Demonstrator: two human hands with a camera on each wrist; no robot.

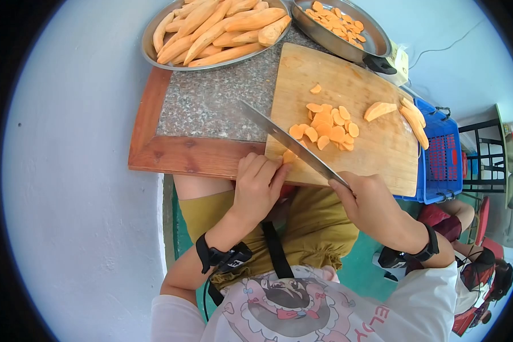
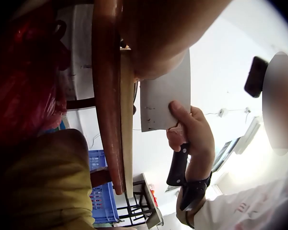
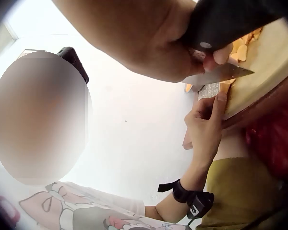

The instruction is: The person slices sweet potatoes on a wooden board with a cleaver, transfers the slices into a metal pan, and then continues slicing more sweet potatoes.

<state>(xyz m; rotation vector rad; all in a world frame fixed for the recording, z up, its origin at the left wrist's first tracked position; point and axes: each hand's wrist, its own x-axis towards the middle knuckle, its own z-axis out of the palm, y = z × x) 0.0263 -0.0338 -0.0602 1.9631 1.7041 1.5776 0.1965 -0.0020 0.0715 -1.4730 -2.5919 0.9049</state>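
My right hand (image 1: 370, 205) grips a broad cleaver (image 1: 296, 145) by its black handle (image 2: 178, 165), the blade slanting over the near left part of the wooden cutting board (image 1: 376, 162). At the board's near left corner my left hand (image 1: 257, 185) pinches a small orange piece (image 1: 289, 156) close beside the blade; in the right wrist view its thumb and fingers hold that piece (image 3: 225, 87). Round orange slices (image 1: 323, 121) lie heaped beyond the blade. Peeled root pieces (image 1: 380, 110) rest at the board's right side.
At the back stand a metal tray (image 1: 149, 52) heaped with peeled roots and a pan (image 1: 376, 35) with slices. A blue crate (image 1: 442, 165) is right of the board. Another person (image 1: 473, 279) is at the lower right. The table has a wooden edge (image 1: 182, 158).
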